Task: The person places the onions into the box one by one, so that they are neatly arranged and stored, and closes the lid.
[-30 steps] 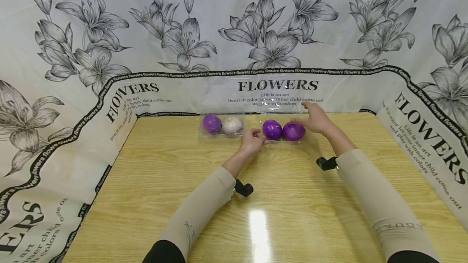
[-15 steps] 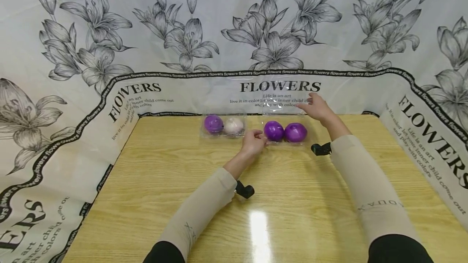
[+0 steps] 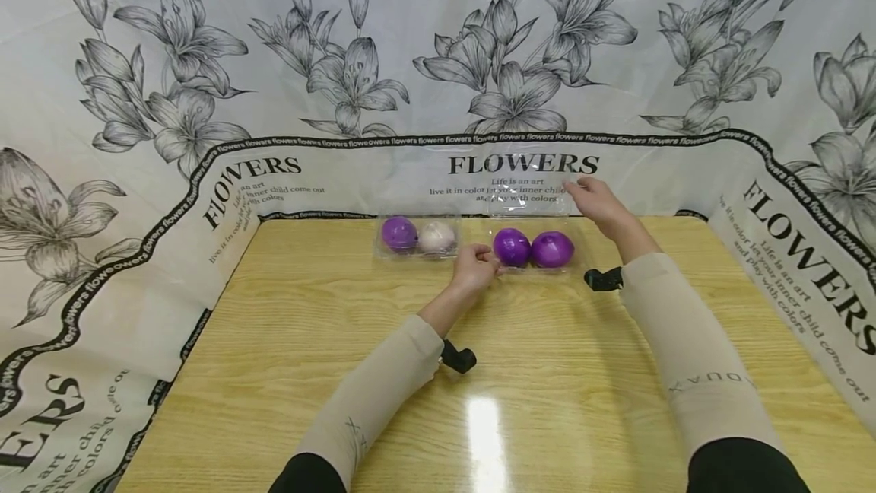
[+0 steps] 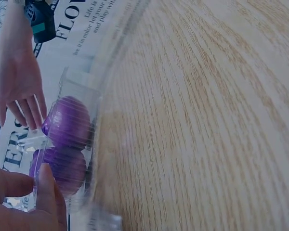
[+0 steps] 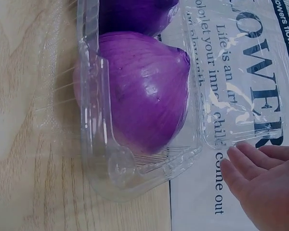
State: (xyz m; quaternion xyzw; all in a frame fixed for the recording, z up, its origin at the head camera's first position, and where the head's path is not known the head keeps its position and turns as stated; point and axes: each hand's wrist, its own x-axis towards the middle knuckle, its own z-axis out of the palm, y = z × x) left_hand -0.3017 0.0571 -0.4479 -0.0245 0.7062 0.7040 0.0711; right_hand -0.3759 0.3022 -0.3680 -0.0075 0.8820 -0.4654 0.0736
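A clear plastic clamshell box (image 3: 537, 271) stands at the back of the table with its lid (image 3: 527, 204) raised behind it. Inside lie two purple onions, the left onion (image 3: 512, 247) and the right onion (image 3: 552, 249). My left hand (image 3: 474, 268) pinches the box's near left rim between thumb and fingers; the left wrist view shows the thumb and fingertips (image 4: 45, 180) at its wall. Behind the box, my right hand (image 3: 598, 204) has its fingers extended, and the fingertips (image 5: 238, 156) touch or nearly touch the lid's edge in the right wrist view.
To the left sits a second clear box (image 3: 417, 253) containing a purple onion (image 3: 399, 233) and a whitish onion (image 3: 436, 236). A flower-printed cloth (image 3: 369, 173) rises along the table's back edge. The wooden table (image 3: 328, 326) stretches in front.
My right hand has left the right onion and moved back to the lid's right side. My left hand stays at the box's near left corner.
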